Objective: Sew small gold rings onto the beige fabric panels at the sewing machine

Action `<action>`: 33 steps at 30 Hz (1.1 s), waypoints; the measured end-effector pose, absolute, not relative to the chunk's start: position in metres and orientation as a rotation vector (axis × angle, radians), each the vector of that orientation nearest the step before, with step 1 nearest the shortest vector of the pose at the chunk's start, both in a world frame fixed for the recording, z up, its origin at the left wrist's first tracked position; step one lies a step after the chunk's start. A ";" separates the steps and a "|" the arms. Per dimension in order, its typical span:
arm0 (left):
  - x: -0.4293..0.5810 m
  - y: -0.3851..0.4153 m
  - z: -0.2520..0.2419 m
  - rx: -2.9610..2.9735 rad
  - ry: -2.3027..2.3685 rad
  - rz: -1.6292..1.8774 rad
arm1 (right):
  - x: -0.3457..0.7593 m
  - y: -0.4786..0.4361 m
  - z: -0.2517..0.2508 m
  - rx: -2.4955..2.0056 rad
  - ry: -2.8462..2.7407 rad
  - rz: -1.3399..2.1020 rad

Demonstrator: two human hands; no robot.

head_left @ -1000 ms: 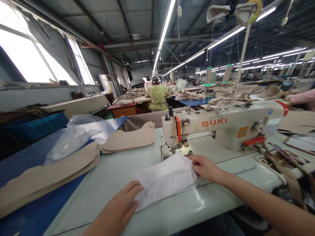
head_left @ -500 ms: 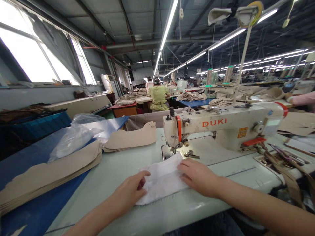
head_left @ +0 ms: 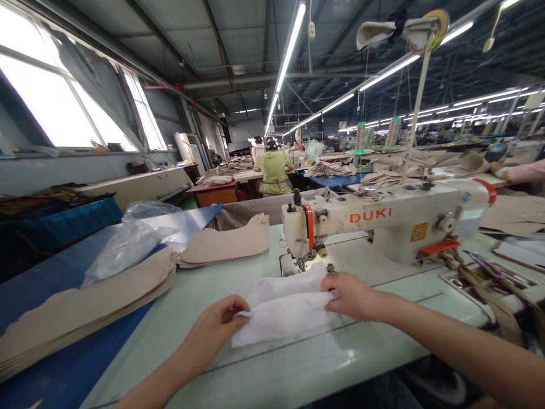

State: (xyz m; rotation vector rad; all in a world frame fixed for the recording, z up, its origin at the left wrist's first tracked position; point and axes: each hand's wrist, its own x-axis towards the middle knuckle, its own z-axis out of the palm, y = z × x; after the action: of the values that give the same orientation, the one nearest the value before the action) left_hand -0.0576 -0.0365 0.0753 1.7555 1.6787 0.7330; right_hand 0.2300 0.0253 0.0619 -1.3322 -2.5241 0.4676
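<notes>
White cloth = clock centre, on pale tabletop in front of DUKI sewing machine. Left hand at 9 o'clock, narrow, thumb and fingers pinching cloth's side edge. Right hand at 3, also narrow, gripping the opposite edge; its fingertips partly hidden.

Edges: fold runs 9 to 3 between the hands. Far edge, 12 o'clock, right by the needle area; can't tell if any of it is under the foot. Near edge just beside the ruler strip at 6, with bare tabletop beyond that down to the rounded front edge.

Room: open tabletop from 7 to 10, past left hand, as far as the long beige stack at 9. Shorter beige stack between 10 and 11, apart from cloth. Machine arm closes off 1 to 2. Brown straps at 3, well beyond right hand.

Vs half a second ago: cloth lay flatter, left fingers spread over its side, right hand reaching further in; now both pinch the side edges, fold stands out. Metal tool by the needle now mostly hidden. Stacks same places.
</notes>
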 end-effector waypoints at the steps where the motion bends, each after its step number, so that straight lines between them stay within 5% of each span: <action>1: -0.060 -0.035 0.075 1.747 1.666 0.752 | 0.230 0.025 0.064 -1.327 -2.502 0.467; 13: -0.070 -0.056 0.070 2.020 1.517 0.604 | 0.243 -0.008 0.045 -1.029 -2.456 0.351; 20: -0.073 -0.086 0.066 2.111 1.575 0.325 | 0.253 -0.031 0.046 -1.078 -2.452 0.692; 27: -0.068 -0.066 0.061 1.932 1.570 0.716 | 0.252 -0.020 0.062 -1.128 -2.298 0.892; 33: -0.046 -0.066 0.061 2.196 1.582 0.564 | 0.247 -0.012 0.057 -1.177 -2.314 0.787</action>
State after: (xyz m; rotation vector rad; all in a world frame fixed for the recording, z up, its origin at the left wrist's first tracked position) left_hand -0.0461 -0.0659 0.0607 2.1957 1.5822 0.5637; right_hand 0.2472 -0.0124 0.0565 -1.1767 -2.3143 0.7874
